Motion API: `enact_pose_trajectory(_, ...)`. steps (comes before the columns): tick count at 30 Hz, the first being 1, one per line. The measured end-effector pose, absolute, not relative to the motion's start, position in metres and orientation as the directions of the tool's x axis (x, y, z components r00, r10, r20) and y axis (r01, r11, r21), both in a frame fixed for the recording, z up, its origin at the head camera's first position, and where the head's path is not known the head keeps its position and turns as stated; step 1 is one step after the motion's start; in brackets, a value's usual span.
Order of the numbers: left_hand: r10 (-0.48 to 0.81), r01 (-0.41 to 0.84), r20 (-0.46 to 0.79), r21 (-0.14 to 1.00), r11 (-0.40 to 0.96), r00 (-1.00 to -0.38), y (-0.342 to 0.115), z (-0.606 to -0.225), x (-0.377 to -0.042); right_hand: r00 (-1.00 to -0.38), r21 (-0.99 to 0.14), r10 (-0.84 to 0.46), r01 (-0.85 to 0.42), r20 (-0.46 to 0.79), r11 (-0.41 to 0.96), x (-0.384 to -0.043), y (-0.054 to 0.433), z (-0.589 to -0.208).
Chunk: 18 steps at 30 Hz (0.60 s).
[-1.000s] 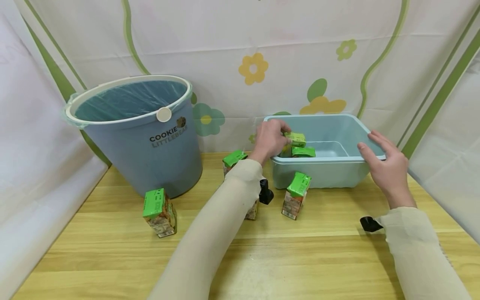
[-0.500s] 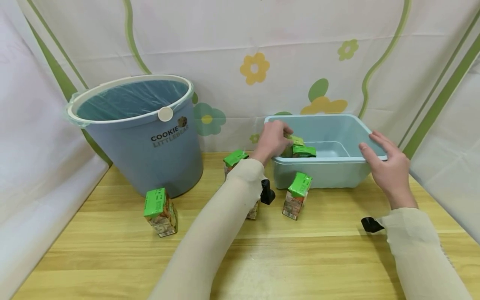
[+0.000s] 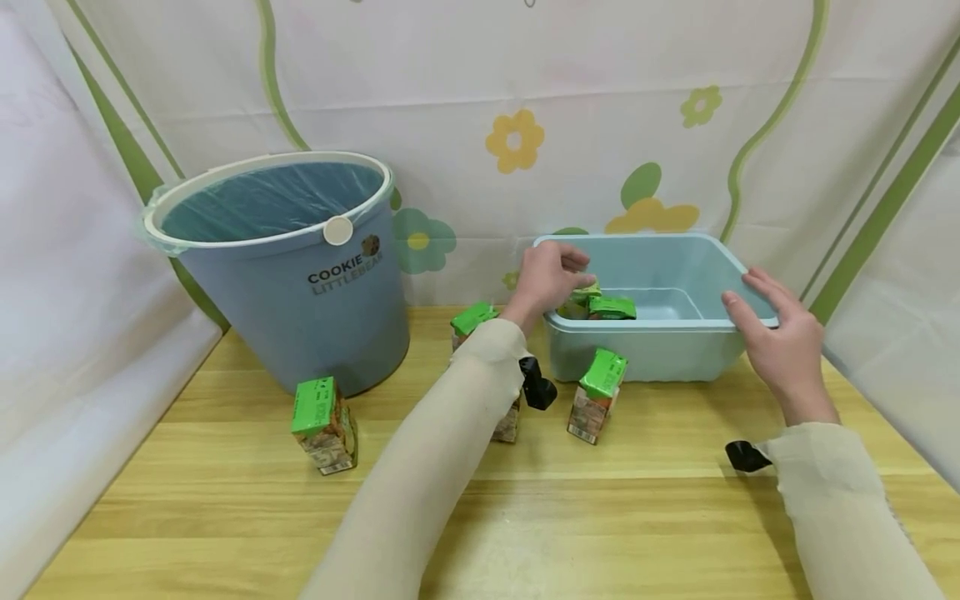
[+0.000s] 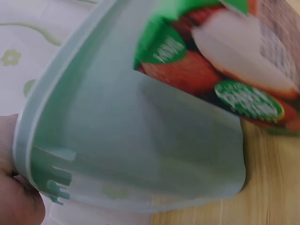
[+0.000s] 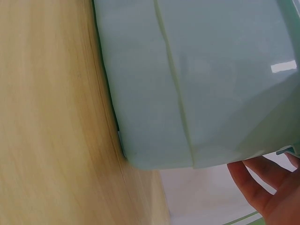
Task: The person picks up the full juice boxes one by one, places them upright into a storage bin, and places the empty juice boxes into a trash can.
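A light blue-green plastic bin (image 3: pixel 652 354) stands at the back right. My left hand (image 3: pixel 546 277) reaches over its left rim, fingers loosely extended above a small green-topped drink carton (image 3: pixel 576 308) inside. Beside that carton lies another drink carton (image 3: pixel 612 308). At the bin's right corner, my right hand (image 3: pixel 787 354) holds the rim, thumb on the inner side and fingers outside; the right wrist view shows its fingers (image 5: pixel 246 185) against the outer wall. In front of the bin a drink carton (image 3: pixel 596 396) stands on the table, looming close in the left wrist view.
A blue bucket (image 3: pixel 300 308) with a plastic liner stands at the back left. Near it is a drink carton (image 3: pixel 325 425). Two more cartons, one farther back (image 3: pixel 474 318) and one nearer (image 3: pixel 507 423), are partly hidden by my left arm. A patterned cloth (image 3: pixel 465 75) hangs behind.
My left hand has lowered a drink carton into the bin's left end and let go of it, its fingers spreading. The right hand stays at the bin's rim.
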<state>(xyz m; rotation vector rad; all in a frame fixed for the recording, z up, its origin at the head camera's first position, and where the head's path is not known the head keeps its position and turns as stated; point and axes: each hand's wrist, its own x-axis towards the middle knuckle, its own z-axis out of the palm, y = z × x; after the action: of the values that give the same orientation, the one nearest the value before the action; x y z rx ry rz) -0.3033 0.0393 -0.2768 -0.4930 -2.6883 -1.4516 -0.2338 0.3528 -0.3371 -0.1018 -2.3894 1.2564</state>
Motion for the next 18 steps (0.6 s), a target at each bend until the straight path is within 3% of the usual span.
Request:
enact_pose_trajectory(12, 0.293, 0.254, 0.154, 0.904, 0.342, -0.943, 0.031, -0.258, -0.292, -0.900, -0.795, 0.260, -0.139, 0.351, 0.590, -0.234, 0.350, -0.337)
enact_pose_trajectory(18, 0.233, 0.257, 0.202, 0.937, 0.237, -0.951, 0.032, -0.252, -0.277, -0.897, -0.794, 0.270, -0.132, 0.351, 0.593, -0.233, 0.351, -0.338)
